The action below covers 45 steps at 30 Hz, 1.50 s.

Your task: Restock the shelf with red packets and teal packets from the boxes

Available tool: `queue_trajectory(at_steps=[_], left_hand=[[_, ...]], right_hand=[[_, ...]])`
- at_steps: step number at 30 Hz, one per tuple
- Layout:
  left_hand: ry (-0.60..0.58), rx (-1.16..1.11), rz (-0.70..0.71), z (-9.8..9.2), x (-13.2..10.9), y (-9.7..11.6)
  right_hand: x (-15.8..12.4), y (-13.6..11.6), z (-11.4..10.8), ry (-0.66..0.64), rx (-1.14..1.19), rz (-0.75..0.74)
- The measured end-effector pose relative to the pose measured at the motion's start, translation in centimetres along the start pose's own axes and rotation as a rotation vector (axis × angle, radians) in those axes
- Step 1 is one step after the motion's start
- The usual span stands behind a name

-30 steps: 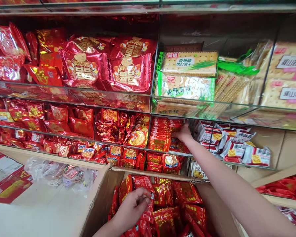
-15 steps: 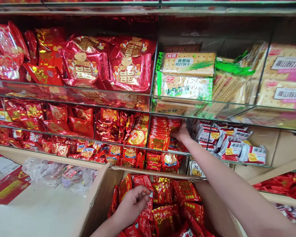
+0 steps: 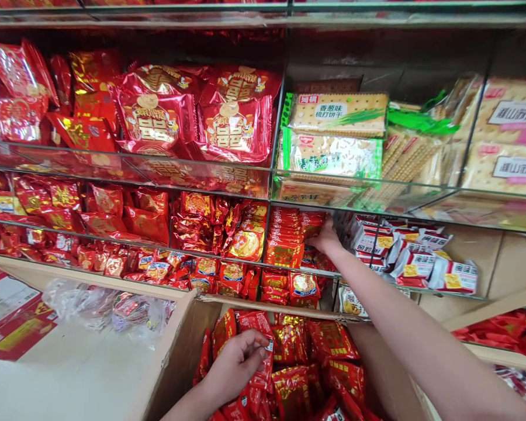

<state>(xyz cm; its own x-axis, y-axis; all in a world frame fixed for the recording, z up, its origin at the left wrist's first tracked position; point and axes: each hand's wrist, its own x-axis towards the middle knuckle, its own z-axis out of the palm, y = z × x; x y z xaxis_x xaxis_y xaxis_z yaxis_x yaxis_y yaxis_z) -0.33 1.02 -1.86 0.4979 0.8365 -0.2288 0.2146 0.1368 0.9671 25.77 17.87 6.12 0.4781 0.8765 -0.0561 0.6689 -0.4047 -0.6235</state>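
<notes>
My left hand is down in an open cardboard box, fingers curled around a red snack packet among several red and gold packets. My right hand reaches up into a glass shelf compartment and rests against a row of red packets stacked on edge. Whether it grips one I cannot tell, since its fingers are hidden behind the packets.
Glass shelves hold large red bags, cracker packs in green wrap and white and red packets. A crumpled clear plastic bag lies on the box flap at left, beside a red carton.
Almost nothing has changed. My right hand shifted slightly against the stacked packets, and my left hand kept hold of the packet in the box.
</notes>
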Motion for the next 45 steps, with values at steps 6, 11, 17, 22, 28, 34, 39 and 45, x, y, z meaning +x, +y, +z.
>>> queue_trajectory(at_steps=[6,11,17,22,28,34,39,45], left_hand=[[-0.002,0.001,-0.014,0.06,-0.11,0.40],[0.005,0.012,-0.019,0.01,-0.16,0.43],[0.008,0.017,-0.015,0.00,-0.08,0.31],[0.008,0.002,-0.014,0.02,0.03,0.39],[0.007,-0.011,-0.027,0.04,-0.06,0.60],[0.003,-0.006,-0.015,-0.06,-0.11,0.41],[0.005,-0.008,-0.016,-0.12,-0.04,0.23],[0.006,-0.026,-0.034,-0.08,-0.05,0.41]], right_hand=[[-0.27,-0.15,-0.11,0.006,-0.028,-0.013],[-0.21,-0.10,-0.06,0.001,-0.024,-0.024],[-0.28,-0.15,-0.12,0.000,-0.043,-0.036],[-0.28,-0.09,-0.06,0.002,-0.055,-0.057],[-0.14,-0.06,0.00,-0.010,-0.066,-0.040],[-0.11,-0.10,-0.06,-0.021,-0.073,-0.030],[-0.15,-0.03,-0.09,-0.011,-0.061,-0.025],[-0.05,0.07,-0.06,0.003,-0.042,-0.030]])
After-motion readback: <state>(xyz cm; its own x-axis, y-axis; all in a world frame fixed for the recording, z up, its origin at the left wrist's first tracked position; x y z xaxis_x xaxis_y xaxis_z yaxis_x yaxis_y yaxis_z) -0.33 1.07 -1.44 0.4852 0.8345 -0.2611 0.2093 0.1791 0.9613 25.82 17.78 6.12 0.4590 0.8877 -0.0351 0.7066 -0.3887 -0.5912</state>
